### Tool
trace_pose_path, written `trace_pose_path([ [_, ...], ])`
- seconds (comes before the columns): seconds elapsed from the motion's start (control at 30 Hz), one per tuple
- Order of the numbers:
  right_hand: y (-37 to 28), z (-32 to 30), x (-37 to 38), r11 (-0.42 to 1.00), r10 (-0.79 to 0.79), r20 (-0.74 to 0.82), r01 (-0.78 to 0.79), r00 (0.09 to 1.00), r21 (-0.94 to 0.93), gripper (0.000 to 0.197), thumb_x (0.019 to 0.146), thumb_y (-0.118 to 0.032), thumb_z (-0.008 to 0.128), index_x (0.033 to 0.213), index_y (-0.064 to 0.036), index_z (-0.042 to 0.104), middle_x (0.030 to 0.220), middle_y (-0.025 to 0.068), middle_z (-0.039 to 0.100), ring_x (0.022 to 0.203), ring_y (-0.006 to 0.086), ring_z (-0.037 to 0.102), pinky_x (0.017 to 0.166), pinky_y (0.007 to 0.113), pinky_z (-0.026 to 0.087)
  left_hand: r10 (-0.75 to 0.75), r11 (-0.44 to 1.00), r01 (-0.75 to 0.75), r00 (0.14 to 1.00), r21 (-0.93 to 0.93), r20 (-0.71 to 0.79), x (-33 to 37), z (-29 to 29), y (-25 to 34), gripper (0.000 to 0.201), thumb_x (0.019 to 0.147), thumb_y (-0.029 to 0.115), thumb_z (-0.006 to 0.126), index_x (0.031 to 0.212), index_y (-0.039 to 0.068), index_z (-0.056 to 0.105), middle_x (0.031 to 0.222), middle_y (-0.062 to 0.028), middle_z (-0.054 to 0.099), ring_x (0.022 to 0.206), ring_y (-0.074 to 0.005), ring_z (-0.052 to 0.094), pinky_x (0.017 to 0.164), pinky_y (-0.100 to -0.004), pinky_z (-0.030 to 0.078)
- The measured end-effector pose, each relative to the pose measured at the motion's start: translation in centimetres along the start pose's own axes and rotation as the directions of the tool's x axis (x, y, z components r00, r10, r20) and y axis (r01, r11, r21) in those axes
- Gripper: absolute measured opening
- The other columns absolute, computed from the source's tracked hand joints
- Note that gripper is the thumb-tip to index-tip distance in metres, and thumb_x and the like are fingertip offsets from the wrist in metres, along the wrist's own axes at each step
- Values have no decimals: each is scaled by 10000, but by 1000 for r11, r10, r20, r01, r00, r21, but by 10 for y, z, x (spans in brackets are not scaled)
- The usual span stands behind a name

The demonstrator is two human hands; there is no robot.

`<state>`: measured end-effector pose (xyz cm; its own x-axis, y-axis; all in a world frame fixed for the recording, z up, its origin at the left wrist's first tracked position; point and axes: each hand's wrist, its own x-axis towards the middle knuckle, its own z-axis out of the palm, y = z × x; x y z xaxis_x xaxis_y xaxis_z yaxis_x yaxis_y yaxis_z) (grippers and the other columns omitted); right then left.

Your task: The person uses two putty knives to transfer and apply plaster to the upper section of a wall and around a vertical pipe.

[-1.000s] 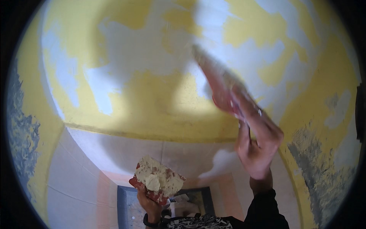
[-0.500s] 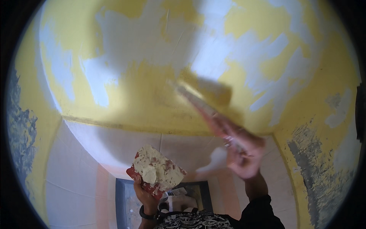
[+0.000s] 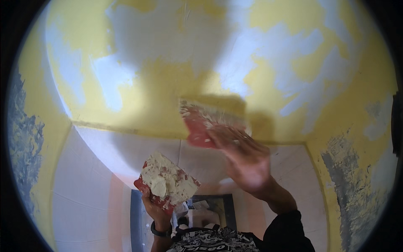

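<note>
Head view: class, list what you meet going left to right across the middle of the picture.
Grey bare patch on the left wall → red putty board loaded with white filler in the left hand → red trowel → right hand → grey scraped patch on the right wall.

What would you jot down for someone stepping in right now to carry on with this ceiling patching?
Right hand: presses a red spreader flat against the yellow ceiling, blade blurred.
Left hand: holds up a second red spreader carrying a lump of white filler.
Done: large white patches already cover the upper ceiling.
Left: yellow areas show between the patches. Rough grey patches at the far left and lower right look untreated.
</note>
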<state>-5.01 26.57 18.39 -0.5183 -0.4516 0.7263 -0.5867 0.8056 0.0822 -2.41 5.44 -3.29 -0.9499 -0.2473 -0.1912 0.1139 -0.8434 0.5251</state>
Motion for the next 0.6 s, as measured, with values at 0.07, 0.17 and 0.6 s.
trace_pose_path([
  [0.07,8,-6,-32,823,252,55,-244,966,513,395,825,67,599,1219,46,617,1204,157,662,1027,205,645,903,355,519,56,983,-51,998,176,-23,-1,-14,-3,510,969,406,487,1321,39,455,1264,-102,561,1146,-247,602,816,-386,578],
  [0.17,9,-3,-55,333,607,210,-485,766,809,328,891,85,557,1217,95,592,1158,147,668,901,122,619,815,300,507,86,948,-56,993,314,-82,1,-12,3,470,973,394,492,1286,43,491,1228,-97,591,1107,-238,625,800,-368,577],
  [0.6,-11,47,-165,827,173,109,-205,979,524,441,686,89,615,1078,-81,724,1018,132,734,912,293,727,773,345,581,-114,993,116,992,-33,62,-3,22,16,398,1001,292,457,1260,1,537,1201,-131,648,1061,-247,661,907,-380,546],
])
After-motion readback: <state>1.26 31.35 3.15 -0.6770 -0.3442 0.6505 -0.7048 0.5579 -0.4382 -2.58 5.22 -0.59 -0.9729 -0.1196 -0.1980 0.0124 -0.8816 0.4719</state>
